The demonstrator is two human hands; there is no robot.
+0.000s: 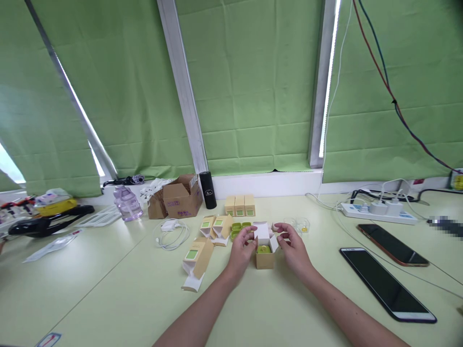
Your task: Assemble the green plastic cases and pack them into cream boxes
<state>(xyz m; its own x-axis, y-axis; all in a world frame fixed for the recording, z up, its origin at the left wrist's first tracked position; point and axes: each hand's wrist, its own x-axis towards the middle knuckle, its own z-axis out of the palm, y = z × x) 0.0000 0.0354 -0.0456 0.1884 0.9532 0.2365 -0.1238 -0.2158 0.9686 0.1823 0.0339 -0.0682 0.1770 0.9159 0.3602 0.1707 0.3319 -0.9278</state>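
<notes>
A small tan cardboard box (265,261) stands upright on the table with its white lid raised at the back and its side flaps out. Inside it sits a yellow-green item (264,249), only its top showing. My left hand (241,249) is at the box's left flap, fingers curved and apart; contact with the flap is hard to make out. On the other side, my right hand (294,248) is beside the right flap (274,243), thumb and fingers apart. Behind my left hand lies a green compartment tray (237,231), partly hidden.
Opened tan boxes (198,257) lie to the left, and closed boxes (239,206) stand behind. Clear containers (302,225) sit back right. Two phones (387,284) and a power strip (378,213) are on the right. Further left are a white charger cable (172,233), a brown carton (183,197) and a black cylinder (208,190).
</notes>
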